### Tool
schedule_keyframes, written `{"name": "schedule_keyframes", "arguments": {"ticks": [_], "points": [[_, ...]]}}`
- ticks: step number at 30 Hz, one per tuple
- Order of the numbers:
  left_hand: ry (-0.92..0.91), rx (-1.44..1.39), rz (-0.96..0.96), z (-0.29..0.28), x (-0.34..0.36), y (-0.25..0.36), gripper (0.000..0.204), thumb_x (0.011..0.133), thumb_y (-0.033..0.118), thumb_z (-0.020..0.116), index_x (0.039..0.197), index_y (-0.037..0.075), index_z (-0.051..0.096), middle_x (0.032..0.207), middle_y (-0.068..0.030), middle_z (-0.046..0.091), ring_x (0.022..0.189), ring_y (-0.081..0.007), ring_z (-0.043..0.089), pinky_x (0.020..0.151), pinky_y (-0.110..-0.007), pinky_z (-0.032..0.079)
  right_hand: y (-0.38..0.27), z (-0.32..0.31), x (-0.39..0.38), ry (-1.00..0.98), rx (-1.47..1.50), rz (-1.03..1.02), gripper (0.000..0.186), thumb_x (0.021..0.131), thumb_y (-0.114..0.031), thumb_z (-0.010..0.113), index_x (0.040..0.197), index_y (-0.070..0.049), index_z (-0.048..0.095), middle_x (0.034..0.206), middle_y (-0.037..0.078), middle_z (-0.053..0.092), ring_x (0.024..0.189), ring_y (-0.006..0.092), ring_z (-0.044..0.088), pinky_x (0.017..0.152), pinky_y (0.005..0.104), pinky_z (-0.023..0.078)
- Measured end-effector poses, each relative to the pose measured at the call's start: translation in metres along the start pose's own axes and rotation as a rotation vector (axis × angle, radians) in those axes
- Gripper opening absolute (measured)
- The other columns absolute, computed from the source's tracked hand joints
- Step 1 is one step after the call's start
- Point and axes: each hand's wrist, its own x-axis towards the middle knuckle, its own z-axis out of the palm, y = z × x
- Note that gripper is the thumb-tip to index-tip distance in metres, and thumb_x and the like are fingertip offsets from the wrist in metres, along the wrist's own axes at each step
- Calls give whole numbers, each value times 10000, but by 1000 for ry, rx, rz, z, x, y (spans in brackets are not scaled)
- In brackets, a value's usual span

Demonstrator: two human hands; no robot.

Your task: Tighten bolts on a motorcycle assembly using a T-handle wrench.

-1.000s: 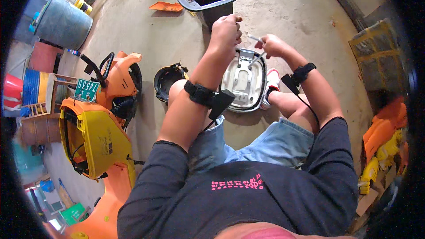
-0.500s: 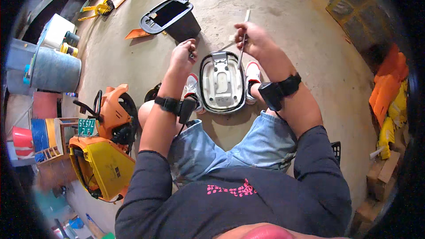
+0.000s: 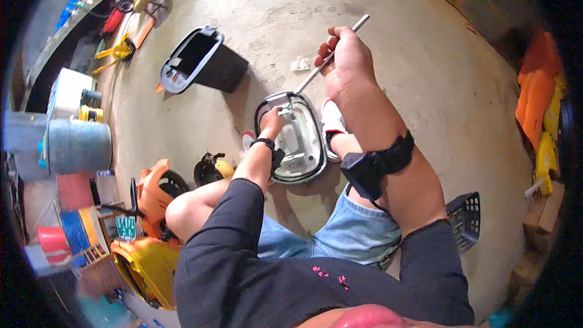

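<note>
Left hand (image 3: pixel 271 123) has moved, since the earlier frame, onto the seat (image 3: pixel 305 140), upturned between the shoes (image 3: pixel 333 119); finger state cannot be told. Right hand (image 3: pixel 347 58): fingers wrapped round a rod (image 3: pixel 313 76).

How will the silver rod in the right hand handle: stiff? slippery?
The silver rod looks straight along its length, so probably stiff. It looks smooth, so may slip if the right hand loosens. Being slim, it's likely light.

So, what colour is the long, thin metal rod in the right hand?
The long, thin metal rod is silvery grey; the head view shows it best.
</note>
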Motion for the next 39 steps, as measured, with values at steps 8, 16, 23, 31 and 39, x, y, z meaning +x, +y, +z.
{"name": "schedule_keyframes", "arguments": {"ticks": [8, 16, 23, 31, 39], "points": [[189, 26, 86, 39, 9, 18, 198, 847, 167, 459, 1013, 150, 565, 837, -157, 643, 758, -356, 622, 626, -478, 474, -8, -18, 12, -82, -19, 32, 128, 847, -161, 513, 879, -39, 534, 653, 18, 457, 565, 148, 493, 526, 307, 415], [113, 111, 267, 46, 11, 10, 159, 855, 131, 443, 975, 53, 513, 773, -148, 630, 716, -320, 632, 590, -440, 499, -6, -13, 3, -98, -131, -31, 197, 854, -208, 513, 941, -36, 556, 648, 7, 464, 563, 125, 483, 506, 276, 411], [242, -288, 372, 70, 35, -18, 114, 798, 143, 502, 898, 106, 541, 786, -100, 599, 766, -281, 611, 639, -404, 490, -2, -16, 2, -152, -100, 63, 145, 854, -189, 524, 769, -82, 477, 640, 12, 462, 553, 125, 476, 493, 280, 410], [132, -162, 166, 77, 34, -17, 163, 826, 148, 500, 953, 56, 543, 815, -89, 632, 765, -302, 606, 645, -397, 472, 5, -9, 1, -156, -168, 14, 167, 834, -206, 506, 730, -77, 482, 603, 24, 466, 518, 132, 433, 493, 285, 376], [143, -932, -523, 58, 31, -2, 274, 889, 220, 489, 1097, 45, 526, 1001, -64, 629, 761, -218, 605, 668, -340, 477, 9, -5, 1, -90, -295, -29, 308, 848, -189, 435, 926, 76, 571, 835, 258, 614, 771, 338, 618, 705, 388, 475]]}}
